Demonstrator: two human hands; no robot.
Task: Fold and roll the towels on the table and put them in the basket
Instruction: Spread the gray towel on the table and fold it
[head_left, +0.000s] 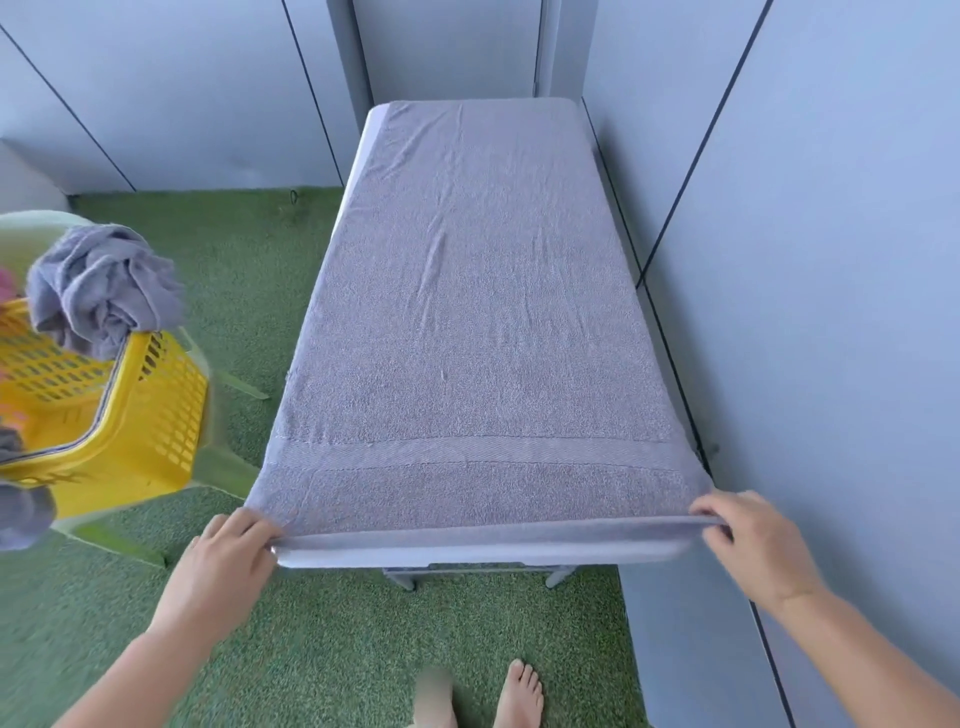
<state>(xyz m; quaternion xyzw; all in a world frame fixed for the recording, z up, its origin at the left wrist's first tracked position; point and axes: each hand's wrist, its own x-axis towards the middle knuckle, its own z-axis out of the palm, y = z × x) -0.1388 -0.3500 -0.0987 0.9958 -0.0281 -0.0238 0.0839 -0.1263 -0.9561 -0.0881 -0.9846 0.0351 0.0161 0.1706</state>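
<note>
A large grey towel (478, 322) lies spread flat over nearly the whole white table (374, 122). Its near edge runs along the table's front. My left hand (228, 551) pinches the towel's near left corner. My right hand (748, 540) pinches the near right corner. A yellow slotted basket (156, 415) stands to the left on a pale green chair (228, 467). A crumpled grey towel (98, 291) hangs over the basket's rim, and more cloth lies inside it.
Grey wall panels (831, 260) close in the right side and the back. Green artificial turf (260, 260) covers the floor between basket and table. My bare feet (519, 696) stand just below the table's front edge.
</note>
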